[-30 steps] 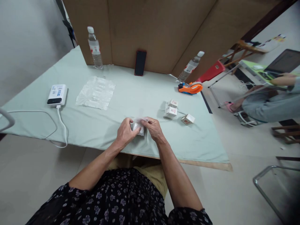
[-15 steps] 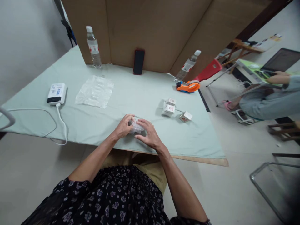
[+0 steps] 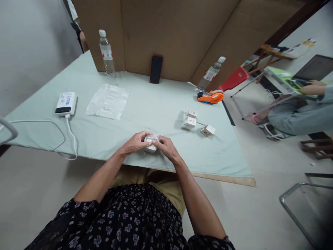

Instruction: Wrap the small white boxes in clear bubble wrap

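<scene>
My left hand (image 3: 134, 143) and my right hand (image 3: 166, 147) meet near the table's front edge. Between them they hold a small white box wrapped in clear plastic (image 3: 151, 143), my fingers closed around it from both sides. To the right on the pale green tablecloth (image 3: 145, 104) lie three more small white boxes with red print: two stacked together (image 3: 189, 120) and one apart (image 3: 207, 131).
A flat clear plastic bag (image 3: 107, 101) lies at the left middle. A white power bank (image 3: 66, 103) with a cable sits at far left. Two water bottles (image 3: 106, 52) (image 3: 210, 74), a dark phone (image 3: 156, 69) and an orange tape dispenser (image 3: 210, 97) stand by the cardboard wall. Another person sits at the right.
My hands have shifted on the wrapped box: the right hand went from beside it to over it, then closed in again with the left. The camera view swayed slightly.
</scene>
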